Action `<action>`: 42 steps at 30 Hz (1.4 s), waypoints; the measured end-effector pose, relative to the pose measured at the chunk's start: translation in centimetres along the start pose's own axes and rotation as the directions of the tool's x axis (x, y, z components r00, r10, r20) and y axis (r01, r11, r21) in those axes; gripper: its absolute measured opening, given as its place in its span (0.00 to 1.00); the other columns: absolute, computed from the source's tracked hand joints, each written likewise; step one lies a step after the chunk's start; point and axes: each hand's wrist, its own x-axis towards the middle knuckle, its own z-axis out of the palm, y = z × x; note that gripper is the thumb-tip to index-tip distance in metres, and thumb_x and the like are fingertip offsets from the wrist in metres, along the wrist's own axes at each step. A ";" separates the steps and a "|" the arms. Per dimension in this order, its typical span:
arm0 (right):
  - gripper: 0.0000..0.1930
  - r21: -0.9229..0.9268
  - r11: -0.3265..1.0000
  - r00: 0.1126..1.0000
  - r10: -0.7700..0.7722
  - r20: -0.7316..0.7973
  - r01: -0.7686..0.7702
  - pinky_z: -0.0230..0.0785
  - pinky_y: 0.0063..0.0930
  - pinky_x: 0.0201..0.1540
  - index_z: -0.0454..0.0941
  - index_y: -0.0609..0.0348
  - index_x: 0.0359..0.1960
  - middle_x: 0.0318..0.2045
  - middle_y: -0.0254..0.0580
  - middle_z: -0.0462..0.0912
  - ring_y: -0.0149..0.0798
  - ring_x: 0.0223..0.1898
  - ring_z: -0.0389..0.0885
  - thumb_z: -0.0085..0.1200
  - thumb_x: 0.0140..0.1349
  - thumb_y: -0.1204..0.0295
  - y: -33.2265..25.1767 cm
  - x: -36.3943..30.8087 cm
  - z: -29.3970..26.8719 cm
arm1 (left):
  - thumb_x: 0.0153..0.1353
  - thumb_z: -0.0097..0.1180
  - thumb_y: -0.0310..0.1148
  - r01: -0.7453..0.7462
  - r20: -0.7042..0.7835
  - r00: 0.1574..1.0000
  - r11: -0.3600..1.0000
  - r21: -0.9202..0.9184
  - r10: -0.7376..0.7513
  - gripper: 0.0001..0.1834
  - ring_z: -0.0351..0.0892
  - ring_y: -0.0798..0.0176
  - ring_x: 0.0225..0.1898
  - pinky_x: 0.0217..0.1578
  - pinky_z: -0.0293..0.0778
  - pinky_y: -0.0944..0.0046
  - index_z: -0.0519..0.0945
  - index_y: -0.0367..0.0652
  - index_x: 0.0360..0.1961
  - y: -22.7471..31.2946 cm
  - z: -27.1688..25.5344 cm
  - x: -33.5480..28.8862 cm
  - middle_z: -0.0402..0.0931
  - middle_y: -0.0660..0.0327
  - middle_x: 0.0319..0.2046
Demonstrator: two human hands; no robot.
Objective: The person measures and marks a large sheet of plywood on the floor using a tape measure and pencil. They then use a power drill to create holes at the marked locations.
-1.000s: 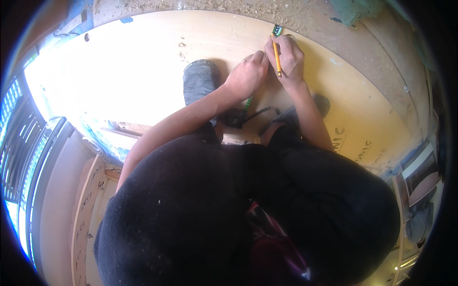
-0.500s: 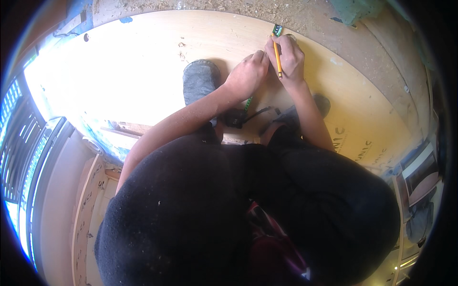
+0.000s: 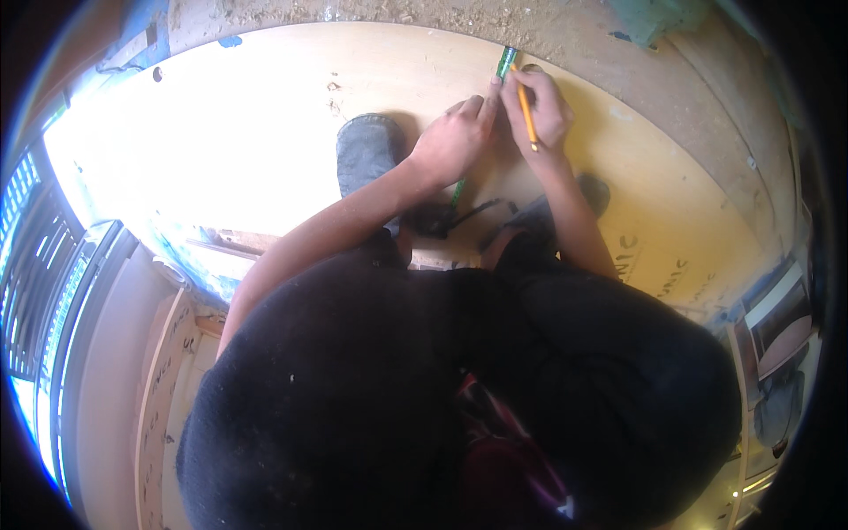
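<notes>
A green tape measure (image 3: 507,62) lies across the pale wooden board (image 3: 265,106), its blade reaching the board's curved far edge. The blade runs back under my left hand (image 3: 457,137) and shows again closer to my feet, by a dark case (image 3: 433,219). The left fingers are bent over the blade, with one fingertip pressed on it near its far end. In my right hand (image 3: 545,110) is a yellow pencil (image 3: 528,115), slanted, its point beside the tape. The pencil's tip is partly hidden by the fingers.
My grey shoe (image 3: 367,150) rests on the board left of the tape, and another dark shoe (image 3: 594,194) is at the right. Sawdust and shavings (image 3: 389,12) lie beyond the curved edge. A bluish-green sheet (image 3: 658,19) sits at the far right.
My right hand has shifted slightly right and down with the pencil, uncovering more of the tape's far end. My left hand has moved only a little.
</notes>
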 end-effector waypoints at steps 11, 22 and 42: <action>0.09 0.251 0.945 0.974 0.224 -0.035 -0.208 0.79 0.24 0.32 0.77 0.63 0.36 0.29 0.44 0.85 0.33 0.29 0.87 0.67 0.59 0.78 1.1 -1.0 2.1 | 0.62 0.58 0.24 0.264 -0.236 0.892 0.869 -0.418 -0.385 0.32 0.81 0.59 0.27 0.31 0.78 0.60 0.61 0.35 0.65 -0.9 -3.5 -2.2 0.79 0.55 0.26; 0.10 0.117 0.991 0.994 0.071 -0.080 -0.061 0.78 0.27 0.28 0.76 0.62 0.35 0.26 0.45 0.82 0.38 0.25 0.86 0.67 0.57 0.80 0.8 -0.9 2.2 | 0.63 0.57 0.24 0.316 -0.188 0.887 0.850 -0.421 -0.423 0.27 0.81 0.60 0.26 0.31 0.78 0.61 0.65 0.34 0.62 -1.2 -3.5 -2.0 0.77 0.55 0.27; 0.10 0.133 0.991 0.992 0.045 -0.119 -0.029 0.76 0.26 0.26 0.77 0.62 0.33 0.26 0.47 0.84 0.37 0.23 0.85 0.68 0.55 0.79 1.3 -1.0 2.8 | 0.61 0.59 0.26 0.312 -0.175 0.890 0.842 -0.441 -0.422 0.28 0.82 0.53 0.28 0.33 0.79 0.55 0.64 0.37 0.61 -1.2 -3.5 -2.1 0.78 0.53 0.28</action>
